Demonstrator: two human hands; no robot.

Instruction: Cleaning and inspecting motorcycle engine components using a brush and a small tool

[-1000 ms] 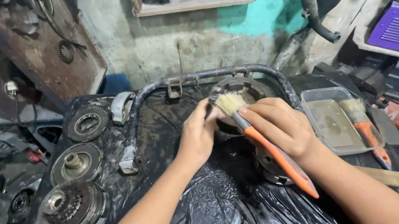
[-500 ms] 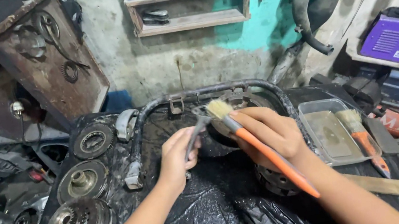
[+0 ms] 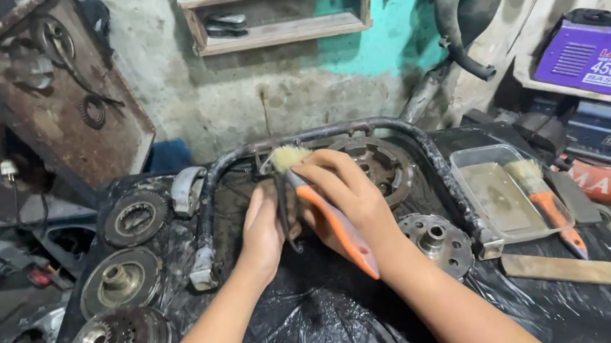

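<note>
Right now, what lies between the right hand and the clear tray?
In the head view, a round metal hub on black plastic lies between the right hand and the tray.

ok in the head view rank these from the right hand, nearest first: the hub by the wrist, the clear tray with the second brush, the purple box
From the right hand, which holds an orange-handled brush:
1. Round metal hub, just right of the wrist on the black sheet.
2. Clear tray, further right, with the second brush lying in it.
3. Purple box, far right, up against the wall.

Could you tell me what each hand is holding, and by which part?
Right hand grips the paintbrush by its orange handle; left hand holds a dark metal part, grip unclear.
</note>
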